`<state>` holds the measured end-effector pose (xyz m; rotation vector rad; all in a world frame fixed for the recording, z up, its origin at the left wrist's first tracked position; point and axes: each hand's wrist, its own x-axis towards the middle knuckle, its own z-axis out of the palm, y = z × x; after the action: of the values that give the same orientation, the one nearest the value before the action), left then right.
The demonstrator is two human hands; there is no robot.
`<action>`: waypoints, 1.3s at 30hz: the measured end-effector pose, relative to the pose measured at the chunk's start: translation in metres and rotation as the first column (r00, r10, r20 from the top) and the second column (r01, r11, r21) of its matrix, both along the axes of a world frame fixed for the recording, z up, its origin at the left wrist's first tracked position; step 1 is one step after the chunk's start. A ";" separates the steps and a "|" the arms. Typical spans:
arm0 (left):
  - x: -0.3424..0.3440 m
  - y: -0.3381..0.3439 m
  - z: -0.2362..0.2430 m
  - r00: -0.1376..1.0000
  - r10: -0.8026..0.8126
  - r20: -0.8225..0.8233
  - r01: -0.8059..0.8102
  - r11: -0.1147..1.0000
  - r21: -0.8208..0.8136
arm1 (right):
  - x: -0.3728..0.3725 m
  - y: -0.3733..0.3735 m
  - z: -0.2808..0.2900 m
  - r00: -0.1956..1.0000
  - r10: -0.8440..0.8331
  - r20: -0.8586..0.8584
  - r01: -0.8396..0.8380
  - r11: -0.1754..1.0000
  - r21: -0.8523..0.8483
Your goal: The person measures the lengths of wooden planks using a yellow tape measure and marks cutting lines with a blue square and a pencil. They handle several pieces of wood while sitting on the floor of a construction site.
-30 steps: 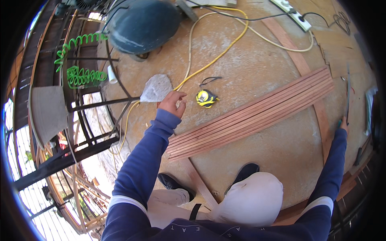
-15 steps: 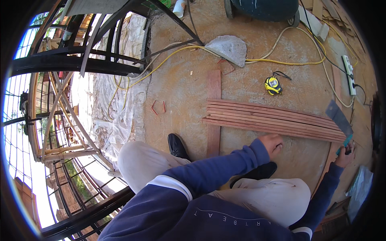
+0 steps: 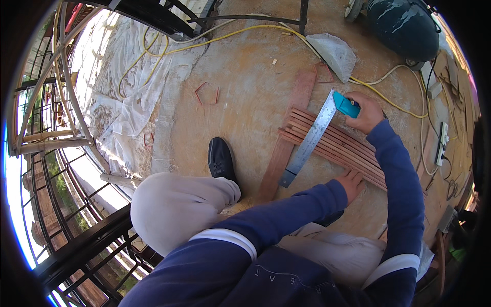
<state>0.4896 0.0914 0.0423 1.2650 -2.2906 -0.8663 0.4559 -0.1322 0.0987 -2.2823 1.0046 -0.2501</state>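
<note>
A bundle of thin reddish wooden strips (image 3: pixel 333 149) lies side by side on the floor, across a flat reddish board (image 3: pixel 280 162). My right hand (image 3: pixel 366 111) grips the teal handle of a try square (image 3: pixel 313 135) at the far side of the bundle. The square's long metal blade crosses over the strips near their left ends, its tip over the board; whether it presses on the wood I cannot tell. My left hand (image 3: pixel 351 185) rests at the near edge of the strips, fingers stretched onto them.
A yellow cable (image 3: pixel 245 28) runs past a pale stone-like block (image 3: pixel 335 53). A dark wheeled tank (image 3: pixel 401 28) stands at the far right, with a white power strip (image 3: pixel 442 140) nearer. Plastic sheeting (image 3: pixel 123 97) covers the left floor. My shoe (image 3: pixel 221 158) is left of the board.
The try square has come from the strips' right end to their left ends in my right hand. My left hand has lowered onto the strips, fingers opening. The view has shifted; the tape measure no longer shows.
</note>
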 end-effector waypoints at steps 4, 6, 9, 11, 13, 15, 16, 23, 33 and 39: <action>0.008 -0.020 -0.032 0.986 0.161 0.039 -0.148 0.962 -0.230 | 0.026 0.002 -0.035 0.999 0.012 -0.041 -0.010 0.999 0.050; 0.018 -0.032 -0.039 0.983 0.160 0.085 -0.132 0.953 -0.272 | 0.033 0.001 -0.045 0.999 0.021 -0.041 -0.020 0.999 0.042; 0.035 -0.047 -0.043 0.974 0.171 0.151 -0.121 0.949 -0.292 | 0.037 0.000 -0.051 0.999 0.004 -0.044 -0.001 0.999 0.055; 0.044 -0.052 -0.047 0.965 0.187 0.182 -0.125 0.943 -0.308 | 0.043 -0.002 -0.054 0.997 0.023 -0.070 -0.017 0.996 0.090; 0.049 -0.055 -0.053 0.960 0.205 0.191 -0.133 0.933 -0.334 | 0.046 -0.004 -0.057 0.996 0.039 -0.079 -0.030 0.993 0.114; 0.052 -0.057 -0.055 0.958 0.211 0.196 -0.136 0.931 -0.337 | 0.049 -0.005 -0.060 0.996 0.051 -0.071 -0.042 0.991 0.126; 0.053 -0.058 -0.054 0.956 0.215 0.198 -0.139 0.930 -0.339 | 0.049 -0.006 -0.061 0.996 0.057 -0.068 -0.048 0.990 0.132; 0.061 -0.068 -0.051 0.956 0.204 0.212 -0.135 0.944 -0.300 | 0.051 -0.007 -0.063 0.994 0.097 -0.040 -0.087 0.976 0.201; 0.057 -0.070 -0.062 0.957 0.228 0.178 -0.158 0.928 -0.338 | 0.049 -0.007 -0.074 0.998 0.067 -0.013 -0.060 0.956 0.286; 0.059 -0.072 -0.058 0.957 0.192 0.217 -0.117 0.941 -0.318 | 0.054 -0.007 -0.076 0.999 0.034 -0.036 -0.021 0.948 0.318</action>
<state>0.5491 0.0192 -0.0159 1.4516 -2.3525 -0.3006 0.5096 -0.1388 0.0231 -2.0122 0.9560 -0.0252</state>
